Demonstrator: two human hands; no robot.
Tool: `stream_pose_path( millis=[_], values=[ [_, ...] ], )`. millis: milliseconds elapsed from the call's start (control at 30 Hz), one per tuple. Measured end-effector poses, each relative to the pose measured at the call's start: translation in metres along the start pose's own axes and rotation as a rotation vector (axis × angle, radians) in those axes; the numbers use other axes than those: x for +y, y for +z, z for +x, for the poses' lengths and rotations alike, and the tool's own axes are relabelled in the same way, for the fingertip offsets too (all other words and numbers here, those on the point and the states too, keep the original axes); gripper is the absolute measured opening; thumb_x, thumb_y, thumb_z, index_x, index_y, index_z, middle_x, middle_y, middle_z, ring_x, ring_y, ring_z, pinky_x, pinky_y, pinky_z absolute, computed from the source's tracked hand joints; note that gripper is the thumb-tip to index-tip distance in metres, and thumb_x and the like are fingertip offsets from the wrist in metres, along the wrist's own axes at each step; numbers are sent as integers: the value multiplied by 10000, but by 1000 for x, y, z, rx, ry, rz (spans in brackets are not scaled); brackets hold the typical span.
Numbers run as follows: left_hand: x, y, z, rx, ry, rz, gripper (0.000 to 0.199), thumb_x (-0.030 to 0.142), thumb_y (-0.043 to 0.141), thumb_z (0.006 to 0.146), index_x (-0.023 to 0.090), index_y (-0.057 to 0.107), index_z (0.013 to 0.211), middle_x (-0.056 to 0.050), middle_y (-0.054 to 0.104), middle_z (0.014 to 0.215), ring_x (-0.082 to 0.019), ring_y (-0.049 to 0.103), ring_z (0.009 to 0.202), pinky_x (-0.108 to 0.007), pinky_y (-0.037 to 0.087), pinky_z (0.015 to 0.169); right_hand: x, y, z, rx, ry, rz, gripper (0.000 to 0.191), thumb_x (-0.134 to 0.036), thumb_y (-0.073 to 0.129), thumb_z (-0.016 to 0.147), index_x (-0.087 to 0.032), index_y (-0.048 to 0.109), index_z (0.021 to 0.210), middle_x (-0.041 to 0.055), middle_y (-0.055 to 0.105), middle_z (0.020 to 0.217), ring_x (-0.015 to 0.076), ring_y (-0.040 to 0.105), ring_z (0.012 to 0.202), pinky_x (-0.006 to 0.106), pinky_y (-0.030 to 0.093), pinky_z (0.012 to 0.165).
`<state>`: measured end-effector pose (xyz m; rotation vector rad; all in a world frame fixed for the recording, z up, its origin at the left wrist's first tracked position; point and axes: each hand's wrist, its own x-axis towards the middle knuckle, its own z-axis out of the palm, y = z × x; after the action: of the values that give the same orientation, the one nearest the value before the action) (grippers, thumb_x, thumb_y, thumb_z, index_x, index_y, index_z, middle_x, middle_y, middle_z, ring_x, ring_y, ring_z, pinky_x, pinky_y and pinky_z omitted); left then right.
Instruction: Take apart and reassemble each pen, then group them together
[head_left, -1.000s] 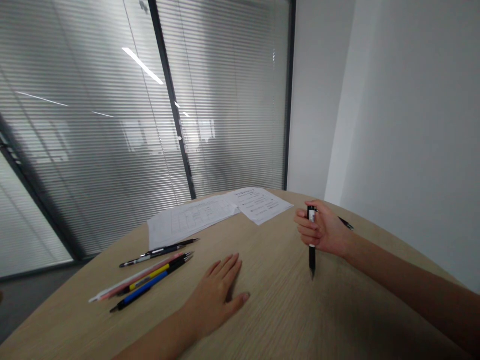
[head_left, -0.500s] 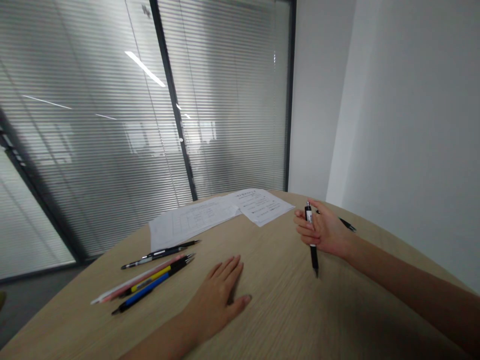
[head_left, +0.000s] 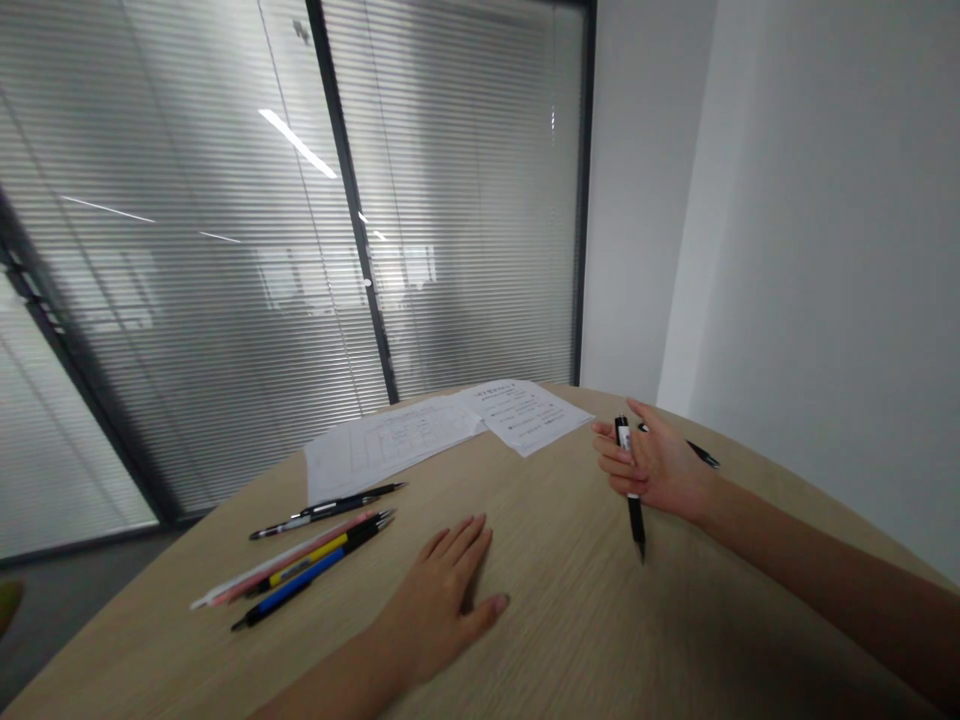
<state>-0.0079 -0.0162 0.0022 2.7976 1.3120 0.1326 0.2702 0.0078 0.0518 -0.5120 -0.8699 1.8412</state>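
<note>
My right hand is raised above the table's right side, its fingers wrapped round a black pen with a white band. The pen's tip points down and towards me, and the thumb stands off its top end. Flat on the wooden table lies my left hand, fingers stretched out, holding nothing. To its left rest several pens: a blue pen, a yellow pen, a pink and a whitish one, and dark pens beyond them. Another black pen lies partly hidden behind my right hand.
Printed sheets lie at the table's far side: one paper on the left, overlapping another paper on the right. Past the table's rounded edge stand a glass partition with blinds and a white wall.
My right thumb has lifted away from the pen's top end. The whole view has shifted slightly; my left hand still lies flat in the same place.
</note>
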Motion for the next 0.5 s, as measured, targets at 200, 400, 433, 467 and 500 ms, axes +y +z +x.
stream_pose_path(
  millis=[200,400,433,467,500],
  values=[
    [1,1,-1,-14,-6,-3,653,520,342,801,100,298,1298,-135,250,1373,-242,236,1252,-436,207,1017,-2,-4,2,10,-18,6,451,-442,265,832,-132,561,693,-49,361,421,54,228,301,169,150,298],
    [2,-2,-1,-11,-11,-14,639,513,352,799,106,316,1291,-131,257,1372,-246,233,1253,-440,204,1019,-1,-13,5,-45,-54,-28,282,-334,371,776,-139,567,720,-61,358,422,54,193,297,170,143,285],
    [3,-3,-1,-13,-13,-18,638,514,350,800,108,317,1291,-130,255,1372,-246,233,1253,-440,205,1018,0,-13,5,-51,-57,-32,271,-327,375,770,-142,568,725,-63,356,420,55,188,296,173,142,283],
    [3,-3,-1,-15,-14,-22,639,517,346,800,109,317,1291,-130,254,1372,-246,233,1253,-441,205,1018,0,-13,4,-54,-60,-35,264,-321,376,767,-145,569,730,-64,354,418,57,185,296,175,141,282],
    [3,-3,-1,-15,-14,-24,641,521,342,800,109,317,1291,-130,253,1373,-246,232,1253,-441,205,1018,0,-12,4,-53,-62,-36,260,-316,374,768,-147,568,733,-65,353,416,58,182,296,176,140,282]
  ],
)
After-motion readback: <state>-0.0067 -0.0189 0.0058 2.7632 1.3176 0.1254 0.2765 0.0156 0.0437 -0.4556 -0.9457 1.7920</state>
